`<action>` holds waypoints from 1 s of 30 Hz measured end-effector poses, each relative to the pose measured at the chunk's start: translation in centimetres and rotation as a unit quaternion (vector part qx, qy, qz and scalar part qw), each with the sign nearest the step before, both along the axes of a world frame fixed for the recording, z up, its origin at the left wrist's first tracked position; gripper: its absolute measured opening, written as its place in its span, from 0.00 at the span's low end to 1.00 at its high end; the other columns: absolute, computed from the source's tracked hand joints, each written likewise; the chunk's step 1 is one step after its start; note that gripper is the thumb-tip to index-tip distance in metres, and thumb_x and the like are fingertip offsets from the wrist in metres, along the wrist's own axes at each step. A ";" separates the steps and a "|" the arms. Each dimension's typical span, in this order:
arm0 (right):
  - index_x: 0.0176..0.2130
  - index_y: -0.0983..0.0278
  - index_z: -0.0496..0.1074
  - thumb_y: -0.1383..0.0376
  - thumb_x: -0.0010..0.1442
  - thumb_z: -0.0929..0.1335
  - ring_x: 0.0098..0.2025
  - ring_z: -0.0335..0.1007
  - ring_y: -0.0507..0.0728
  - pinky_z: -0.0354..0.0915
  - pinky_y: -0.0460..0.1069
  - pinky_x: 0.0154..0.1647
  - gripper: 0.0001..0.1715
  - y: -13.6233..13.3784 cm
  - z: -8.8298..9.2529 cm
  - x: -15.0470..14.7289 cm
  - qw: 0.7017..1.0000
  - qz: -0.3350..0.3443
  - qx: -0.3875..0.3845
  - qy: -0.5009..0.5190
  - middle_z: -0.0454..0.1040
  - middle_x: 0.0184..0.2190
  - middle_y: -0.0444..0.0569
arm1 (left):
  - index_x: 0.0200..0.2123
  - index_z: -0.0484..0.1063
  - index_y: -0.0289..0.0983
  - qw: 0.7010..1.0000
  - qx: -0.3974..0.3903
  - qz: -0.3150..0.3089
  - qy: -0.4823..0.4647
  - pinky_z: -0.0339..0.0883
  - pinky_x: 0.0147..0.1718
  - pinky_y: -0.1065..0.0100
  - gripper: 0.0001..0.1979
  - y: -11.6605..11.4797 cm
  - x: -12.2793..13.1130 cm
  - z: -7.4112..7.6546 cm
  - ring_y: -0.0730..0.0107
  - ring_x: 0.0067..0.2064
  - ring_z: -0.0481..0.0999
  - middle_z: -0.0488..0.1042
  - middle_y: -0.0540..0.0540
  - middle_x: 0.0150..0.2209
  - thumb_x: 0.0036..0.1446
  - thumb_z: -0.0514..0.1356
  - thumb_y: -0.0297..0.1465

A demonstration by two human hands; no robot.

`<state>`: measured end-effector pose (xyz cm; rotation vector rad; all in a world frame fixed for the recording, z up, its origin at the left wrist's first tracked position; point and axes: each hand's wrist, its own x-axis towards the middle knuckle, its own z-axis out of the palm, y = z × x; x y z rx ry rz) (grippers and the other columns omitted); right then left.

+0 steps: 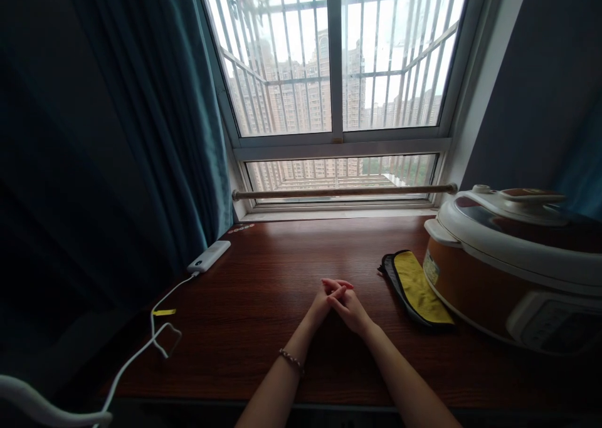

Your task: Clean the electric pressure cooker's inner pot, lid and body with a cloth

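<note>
My left hand (pixel 322 302) and my right hand (pixel 352 309) are clasped over the middle of the dark red wooden table (pixel 263 328). Their fingers cross and fold over one another, so both hands are closed, and no object shows between them. A beaded bracelet (pixel 291 360) circles my left wrist. Nearest to my right hand, a short way off, lies a yellow and grey cloth (pixel 418 287) with a black border. The palms are hidden from view.
A large orange and white electric cooker (pixel 480 284) with a lid stands at the right, against the cloth. At the left, a white power strip (pixel 209 256) trails a white cable (pixel 126 365). A blue curtain (pixel 183 133) hangs beside the barred window (pixel 336 58).
</note>
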<state>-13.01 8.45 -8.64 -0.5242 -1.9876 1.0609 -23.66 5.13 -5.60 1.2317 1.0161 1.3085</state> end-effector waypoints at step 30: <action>0.57 0.62 0.61 0.56 0.60 0.63 0.51 0.65 0.57 0.59 0.52 0.54 0.27 0.0 0.1 0.1 1.000 0.001 -0.008 -0.004 0.69 0.50 0.51 | 0.34 0.75 0.33 1.000 0.003 0.006 0.014 0.64 0.38 0.67 0.16 -0.1 0.1 0.1 0.65 0.36 0.72 0.73 0.44 0.32 0.49 0.60 0.40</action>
